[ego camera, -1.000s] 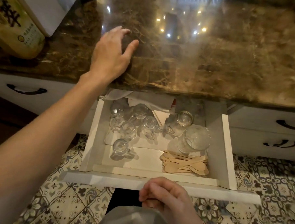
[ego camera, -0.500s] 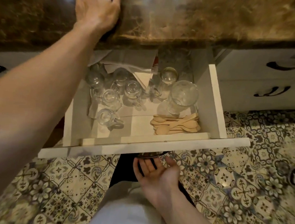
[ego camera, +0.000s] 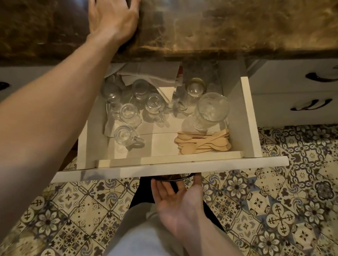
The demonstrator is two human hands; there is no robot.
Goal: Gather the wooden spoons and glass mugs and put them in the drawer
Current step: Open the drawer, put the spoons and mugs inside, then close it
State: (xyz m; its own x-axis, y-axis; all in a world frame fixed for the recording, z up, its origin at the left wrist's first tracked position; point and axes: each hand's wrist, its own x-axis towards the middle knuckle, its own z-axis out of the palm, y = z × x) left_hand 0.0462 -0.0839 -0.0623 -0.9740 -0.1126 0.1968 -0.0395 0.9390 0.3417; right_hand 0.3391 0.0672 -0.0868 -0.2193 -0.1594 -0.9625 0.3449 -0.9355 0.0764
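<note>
Two bare hands at an open white drawer (ego camera: 250,119). Above the drawer, brown marble countertop (ego camera: 246,24); below it, patterned tile floor (ego camera: 276,219). Left hand (ego camera: 113,15) flat on the countertop above the drawer's left rear corner, fingers spread, holding nothing. Right hand (ego camera: 178,203) just under the drawer's front panel, palm up, fingers loosely curled toward the dark handle (ego camera: 171,178) there; contact with the handle cannot be told. Inside the drawer: large glass jar (ego camera: 211,110) on its side near the right wall; folded white paper (ego camera: 151,74) at the rear; glass mugs (ego camera: 129,114) clustered in the left half and rear; stack of wooden spoons (ego camera: 202,143) in the front right corner, touching the jar's front.
</note>
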